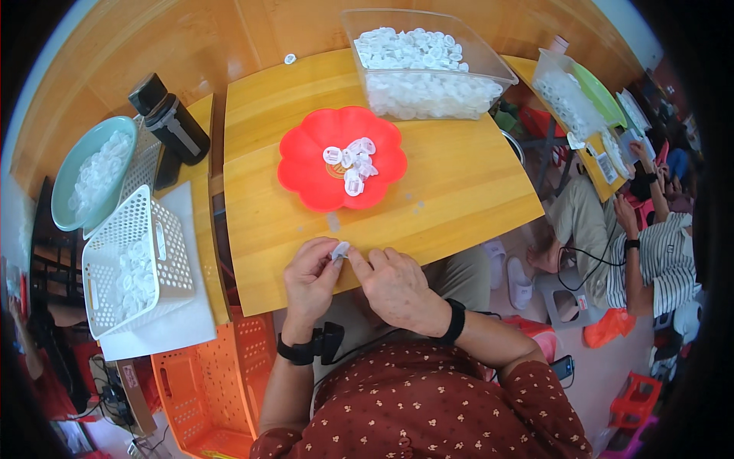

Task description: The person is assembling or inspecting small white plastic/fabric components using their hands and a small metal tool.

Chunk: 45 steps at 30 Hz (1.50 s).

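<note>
At the near edge of the wooden table [451, 180], my left hand [308, 281] pinches a small white round plastic piece [340, 250] between thumb and fingertips. My right hand [394, 287] meets it from the other side, its index fingertip against the piece and its other fingers curled. The right thumb is mostly hidden. Just beyond my hands stands a red flower-shaped dish [306, 172] with several similar white plastic pieces [358, 159] lying in its middle.
A clear plastic bin [436, 84] full of white pieces stands at the back. To the left are a white perforated basket [172, 264], a green basin [65, 191] and a black bottle [180, 130]. An orange crate [206, 382] sits below. Another person [650, 268] sits at right.
</note>
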Each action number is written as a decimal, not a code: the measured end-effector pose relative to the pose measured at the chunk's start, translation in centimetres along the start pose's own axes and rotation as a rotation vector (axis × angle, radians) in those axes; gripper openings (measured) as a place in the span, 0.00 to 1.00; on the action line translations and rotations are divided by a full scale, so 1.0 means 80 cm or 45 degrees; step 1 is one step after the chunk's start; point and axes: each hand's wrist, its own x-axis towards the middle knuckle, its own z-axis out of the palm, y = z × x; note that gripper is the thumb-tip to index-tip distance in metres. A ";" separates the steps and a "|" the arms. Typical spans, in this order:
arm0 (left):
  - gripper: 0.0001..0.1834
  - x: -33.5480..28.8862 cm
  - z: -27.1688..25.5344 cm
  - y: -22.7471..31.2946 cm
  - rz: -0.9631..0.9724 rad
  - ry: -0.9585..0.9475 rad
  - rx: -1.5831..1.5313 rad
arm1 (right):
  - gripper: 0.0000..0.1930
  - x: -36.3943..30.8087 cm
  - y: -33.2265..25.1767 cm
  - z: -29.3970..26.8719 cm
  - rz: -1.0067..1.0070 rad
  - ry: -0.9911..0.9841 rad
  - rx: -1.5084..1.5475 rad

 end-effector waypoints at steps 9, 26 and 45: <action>0.12 0.000 0.000 0.000 -0.020 0.012 0.009 | 0.23 0.002 -0.002 -0.002 0.014 -0.035 -0.071; 0.13 0.001 -0.004 0.001 -0.047 -0.045 0.088 | 0.20 0.008 -0.001 -0.001 -0.090 0.015 -0.143; 0.09 0.002 0.003 -0.002 0.078 0.056 0.215 | 0.12 0.016 -0.003 -0.010 -0.179 -0.090 -0.012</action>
